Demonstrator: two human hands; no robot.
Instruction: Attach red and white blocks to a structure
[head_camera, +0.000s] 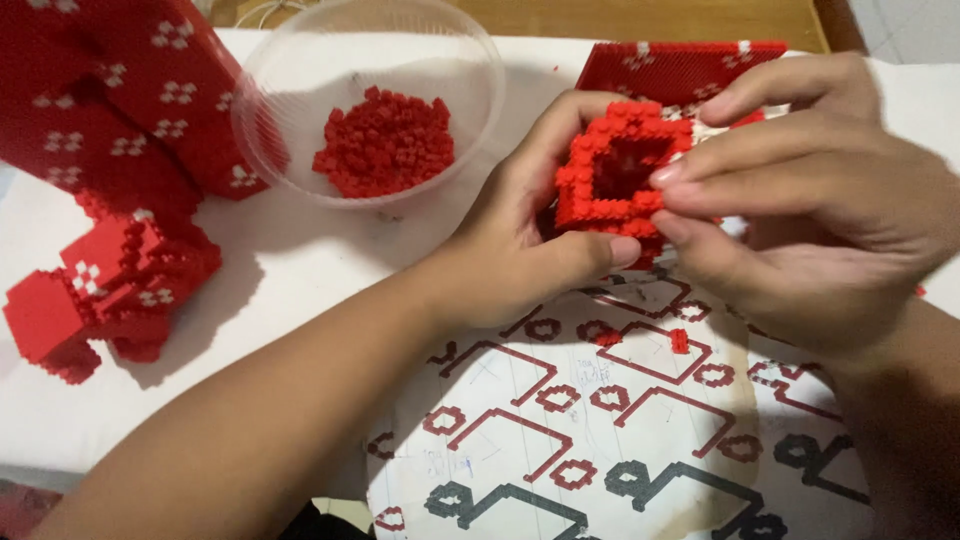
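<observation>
A small hollow red block assembly (610, 170), square with an open middle, is held between both hands above the table. My left hand (520, 240) cups it from the left, thumb pressed along its lower edge. My right hand (810, 200) closes over its right side, fingertips on the rim. Under the hands lies a printed instruction sheet (620, 420) with red and grey diagram shapes. A tiny loose red piece (680, 341) rests on the sheet.
A clear plastic bowl (300, 70) holding several small red blocks (385, 142) stands at the back centre. A large red built model with white flower marks (110, 110) fills the left. A flat red panel (680, 68) lies behind the hands.
</observation>
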